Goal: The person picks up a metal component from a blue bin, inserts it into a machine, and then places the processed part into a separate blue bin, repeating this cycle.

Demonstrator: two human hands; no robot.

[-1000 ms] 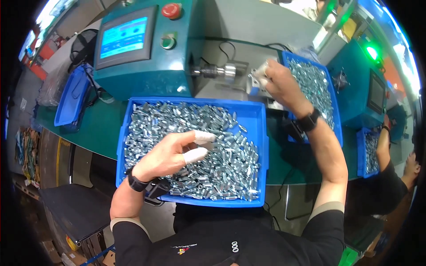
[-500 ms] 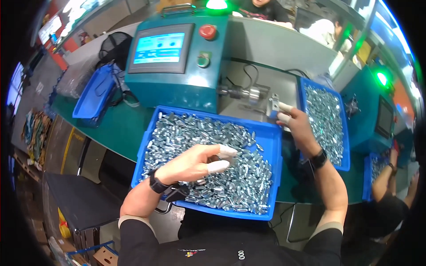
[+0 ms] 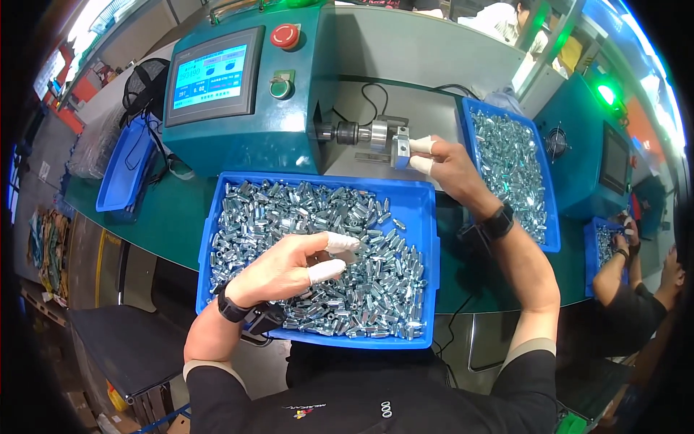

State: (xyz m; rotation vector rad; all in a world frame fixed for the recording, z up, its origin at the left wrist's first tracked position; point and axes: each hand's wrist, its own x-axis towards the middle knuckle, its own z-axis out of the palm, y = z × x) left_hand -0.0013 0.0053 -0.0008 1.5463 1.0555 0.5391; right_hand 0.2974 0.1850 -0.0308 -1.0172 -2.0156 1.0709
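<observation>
Glossy faceted metal pieces (image 3: 347, 311) crowding blue tray (image 3: 413, 202)

The open left hand (image 3: 275, 273) is hovering over the jumble (beyond counting). Past the tray's far edge, the right hand (image 3: 450, 168) is touching one metal block (image 3: 400, 150); fingers partly hidden, I cannot tell its grip. Each hand is wearing two white covers (image 3: 327, 270).

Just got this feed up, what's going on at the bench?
The person's right hand has its white-covered fingers at a metal block beside the silver cylinder on the green machine; whether they grip anything is unclear. The left hand, thumb and finger apart, is over a blue tray of shiny metal parts.
</observation>
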